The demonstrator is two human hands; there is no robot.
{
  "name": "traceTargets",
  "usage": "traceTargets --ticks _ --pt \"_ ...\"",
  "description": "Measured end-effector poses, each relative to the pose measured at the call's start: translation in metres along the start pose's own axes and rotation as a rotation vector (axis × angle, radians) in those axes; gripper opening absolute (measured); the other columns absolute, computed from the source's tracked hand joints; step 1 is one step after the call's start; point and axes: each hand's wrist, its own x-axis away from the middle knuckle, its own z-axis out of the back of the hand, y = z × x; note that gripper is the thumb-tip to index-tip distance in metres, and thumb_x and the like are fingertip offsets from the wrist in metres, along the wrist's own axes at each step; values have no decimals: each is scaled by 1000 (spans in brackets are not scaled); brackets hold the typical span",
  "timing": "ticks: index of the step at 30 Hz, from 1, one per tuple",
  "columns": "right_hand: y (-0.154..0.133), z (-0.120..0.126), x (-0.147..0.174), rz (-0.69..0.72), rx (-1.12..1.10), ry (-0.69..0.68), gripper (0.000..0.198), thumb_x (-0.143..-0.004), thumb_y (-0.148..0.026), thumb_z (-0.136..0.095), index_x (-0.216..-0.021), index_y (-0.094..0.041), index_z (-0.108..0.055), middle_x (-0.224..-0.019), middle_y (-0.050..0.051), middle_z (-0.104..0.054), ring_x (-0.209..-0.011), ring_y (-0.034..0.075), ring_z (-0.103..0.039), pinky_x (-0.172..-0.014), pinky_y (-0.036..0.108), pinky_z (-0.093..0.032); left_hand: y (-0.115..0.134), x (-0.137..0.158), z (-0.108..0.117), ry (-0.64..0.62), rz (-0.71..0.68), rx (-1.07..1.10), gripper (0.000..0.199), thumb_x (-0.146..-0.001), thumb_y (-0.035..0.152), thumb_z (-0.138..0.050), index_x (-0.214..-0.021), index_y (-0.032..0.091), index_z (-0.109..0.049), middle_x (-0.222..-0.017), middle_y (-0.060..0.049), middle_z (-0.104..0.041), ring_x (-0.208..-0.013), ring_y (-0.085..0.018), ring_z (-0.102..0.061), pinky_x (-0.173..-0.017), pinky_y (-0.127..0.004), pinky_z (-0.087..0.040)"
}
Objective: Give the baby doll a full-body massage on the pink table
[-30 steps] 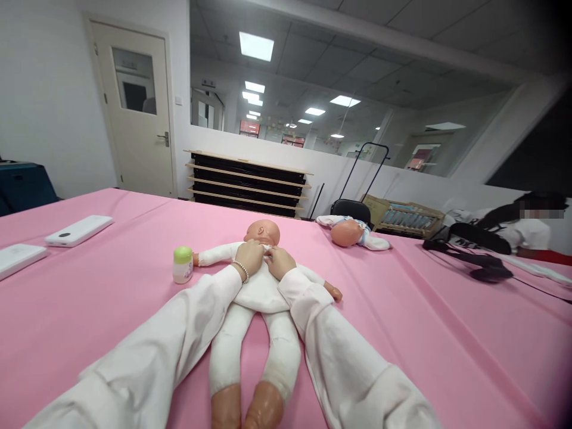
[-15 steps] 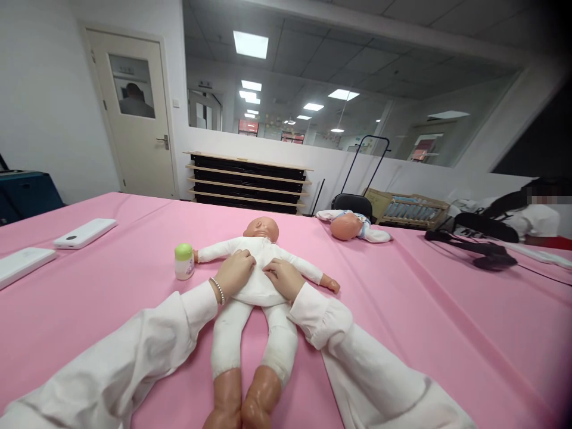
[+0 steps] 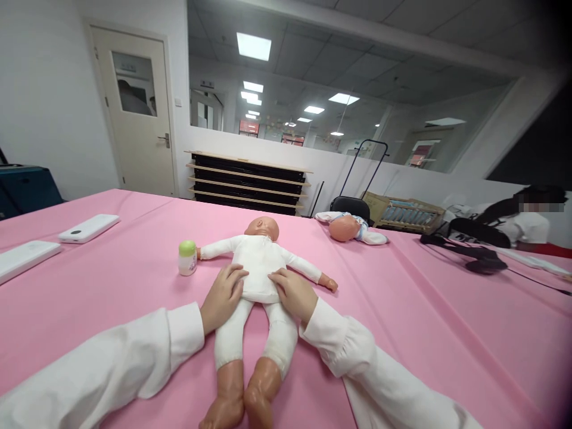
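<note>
A baby doll [image 3: 260,268] in a white cloth body lies on its back, arms spread, its bare feet towards me. My left hand [image 3: 224,296] rests against the doll's left-hand edge at the waist, fingers stretched over the cloth. On the opposite side of the waist lies my right hand [image 3: 295,292], its fingers slightly bent and their tips on the cloth. Neither hand grips anything. Beside the doll's hand on the left stands a small bottle [image 3: 187,259] with a green cap.
A pink-covered table [image 3: 134,274] bears two white devices [image 3: 89,229] at the left. A second doll [image 3: 346,227] lies at the far edge, with a black strap-like item [image 3: 473,256] to its right. Behind are a black chair [image 3: 351,206] and a person [image 3: 527,226] at the right.
Both my hands have slid from the doll's chest down to its waist and moved further apart. The left sleeve now covers the wrist where a bead bracelet showed.
</note>
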Motion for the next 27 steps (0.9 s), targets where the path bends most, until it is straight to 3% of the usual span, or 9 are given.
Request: traceTargets --ticks 3,7,11,16,19,22,24,27 --pt "-20 13 5 3 5 10 28 -84 -14 -42 -100 -19 -64 -101 5 -63 -92 17 -59 -81 27 -44 -10 13 -12 150 226 149 28 -86 26 -37 -112 18 -47 -118 -9 -44 -117 -21 -38 -101 -43 -33" --pt "-40 35 -17 22 -54 121 23 -83 -18 -45 -95 -20 -65 -101 3 -64 -94 17 -59 -84 28 -43 -9 18 -20 194 400 320 36 -87 29 -38 -121 17 -38 -122 -11 -40 -121 -20 -37 -103 -43 -32" --pt "-41 52 -81 23 -65 206 27 -83 -20 -47 -106 -20 -60 -112 5 -59 -105 18 -53 -91 30 -41 4 27 -20 131 431 373 45 -85 24 -37 -129 18 -29 -131 -12 -37 -126 -19 -34 -105 -41 -30" --pt "-24 59 -177 -197 118 332 38 -85 -25 -47 -121 -14 -49 -124 12 -48 -107 25 -50 -91 39 -38 30 52 -21 10 459 411 68 -75 12 -41 -137 14 -14 -143 -11 -19 -135 -17 -18 -112 -35 -17" --pt "-6 47 -210 -353 105 418 44 -84 -28 -48 -125 -12 -43 -135 16 -35 -116 30 -43 -95 43 -33 45 65 -21 -110 480 436 68 -77 16 -39 -139 18 -14 -147 -7 -12 -137 -17 -10 -113 -35 -12" --pt "20 21 -218 -572 -123 480 48 -82 -31 -51 -125 -10 -41 -140 20 -23 -122 33 -35 -99 46 -26 54 71 -21 -280 503 447 60 -78 19 -38 -137 22 -27 -149 -2 -8 -137 -17 -9 -113 -35 -14" --pt "39 2 -213 -670 -245 477 47 -83 -32 -47 -122 -7 -42 -136 25 -27 -118 33 -40 -96 48 -29 54 71 -23 -337 494 445 56 -76 20 -41 -133 22 -36 -149 -3 -9 -137 -19 -12 -112 -36 -16" --pt "62 -20 -205 -702 -417 417 38 -87 -33 -34 -108 -7 -52 -115 24 -51 -98 25 -56 -84 40 -42 50 69 -27 -358 483 428 57 -72 20 -45 -130 19 -42 -148 -7 -13 -136 -22 -13 -112 -38 -16"
